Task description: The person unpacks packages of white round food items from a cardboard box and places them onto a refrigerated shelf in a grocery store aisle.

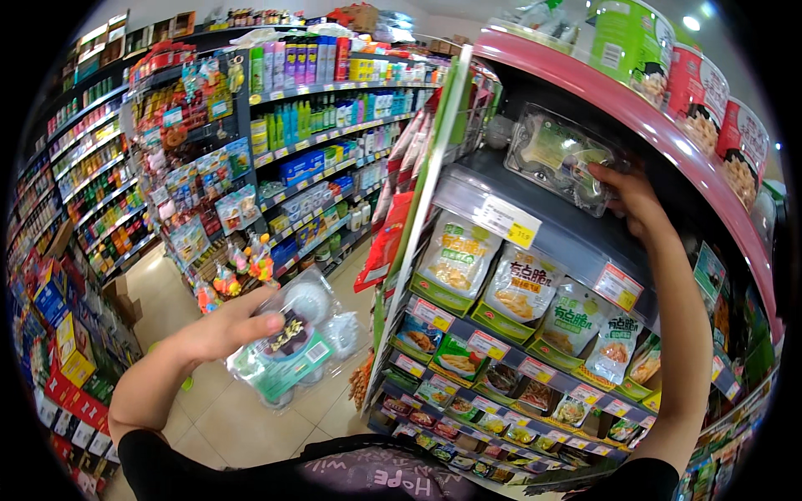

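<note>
My left hand (235, 325) grips a clear plastic pack (294, 357) out over the aisle, with the thumb across its front. The pack has a green label and rounded, pale contents that look like wrapped eggs. At the upper right, my right hand (630, 194) grips the right end of a clear plastic clamshell pack (557, 156) with a pale green label and dark, rounded contents. That pack is tilted at the dark upper shelf (476, 164); whether it rests on the shelf I cannot tell. The fingers behind it are partly hidden.
Snack pouches (520, 285) line the shelf below my right hand. Several canisters (695, 94) stand above a pink shelf edge (601, 69). Red bags (385, 244) hang at the rack's side. Toys (241, 269) hang beyond my left hand. Stacked boxes (75, 351) stand at the left.
</note>
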A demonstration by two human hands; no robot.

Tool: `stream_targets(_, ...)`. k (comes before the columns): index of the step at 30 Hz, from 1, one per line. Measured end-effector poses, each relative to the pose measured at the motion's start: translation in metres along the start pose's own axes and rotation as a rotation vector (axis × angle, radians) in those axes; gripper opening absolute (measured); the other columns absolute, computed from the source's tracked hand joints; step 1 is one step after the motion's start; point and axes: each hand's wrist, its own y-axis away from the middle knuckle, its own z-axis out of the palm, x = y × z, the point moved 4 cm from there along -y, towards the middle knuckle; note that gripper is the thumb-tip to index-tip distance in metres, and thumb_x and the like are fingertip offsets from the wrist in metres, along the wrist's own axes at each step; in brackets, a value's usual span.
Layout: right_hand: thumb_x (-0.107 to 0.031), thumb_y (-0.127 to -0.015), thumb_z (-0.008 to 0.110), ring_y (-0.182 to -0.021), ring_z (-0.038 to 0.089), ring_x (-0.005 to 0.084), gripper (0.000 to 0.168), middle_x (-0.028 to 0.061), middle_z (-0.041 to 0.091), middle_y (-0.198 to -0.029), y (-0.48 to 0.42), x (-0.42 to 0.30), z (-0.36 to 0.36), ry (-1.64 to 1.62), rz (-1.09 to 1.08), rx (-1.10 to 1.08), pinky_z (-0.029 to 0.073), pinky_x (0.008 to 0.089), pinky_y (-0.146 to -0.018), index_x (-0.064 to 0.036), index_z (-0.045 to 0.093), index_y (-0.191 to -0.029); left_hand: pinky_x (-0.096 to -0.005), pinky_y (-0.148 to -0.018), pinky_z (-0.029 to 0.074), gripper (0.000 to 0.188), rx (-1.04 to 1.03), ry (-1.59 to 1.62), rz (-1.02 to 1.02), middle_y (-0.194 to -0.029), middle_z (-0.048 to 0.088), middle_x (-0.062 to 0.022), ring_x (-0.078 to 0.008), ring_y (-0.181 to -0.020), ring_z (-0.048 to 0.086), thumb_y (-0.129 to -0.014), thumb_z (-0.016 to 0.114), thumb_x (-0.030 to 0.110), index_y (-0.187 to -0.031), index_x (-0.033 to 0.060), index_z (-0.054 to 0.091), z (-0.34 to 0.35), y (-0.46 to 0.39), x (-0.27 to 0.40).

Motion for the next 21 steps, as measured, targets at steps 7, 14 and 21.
stream_targets(7,-0.027,-0.078,0.076,-0.108,0.058,0.0208,0.077,0.0114,0.054,-0.126,0.028,0.012,-0.043,-0.052,0.033,0.031,0.055,0.0370,-0.075,-0.007,0.033,-0.139,-0.0323,-0.098,0.039,0.078,0.008,0.182,-0.028,-0.123,0.053,-0.0098,-0.0164,-0.114,0.049,-0.086,0.061,0.054,-0.136,-0.0025,0.039,0.007,-0.001,-0.010)
stream_targets(14,-0.027,-0.080,0.073,-0.098,0.059,0.0165,0.052,0.0064,0.062,-0.111,0.024,0.019,-0.051,-0.037,0.141,-0.010,0.050,0.0339,-0.076,-0.008,0.053,-0.125,-0.0323,-0.098,0.041,0.086,0.020,0.255,-0.064,-0.126,0.052,-0.0103,-0.0168,-0.115,0.050,-0.082,0.064,0.057,-0.138,-0.0025,0.036,0.010,-0.006,-0.017)
stream_targets(21,-0.027,-0.081,0.073,-0.102,0.056,0.0173,0.056,0.0043,0.062,-0.113,0.013,0.027,-0.057,-0.021,0.157,-0.042,0.047,0.0389,-0.084,-0.011,0.050,-0.129,-0.0316,-0.097,0.042,0.089,0.045,0.212,-0.059,-0.124,0.053,-0.0104,-0.0166,-0.113,0.051,-0.080,0.064,0.060,-0.136,-0.0040,0.038,0.008,-0.006,-0.036)
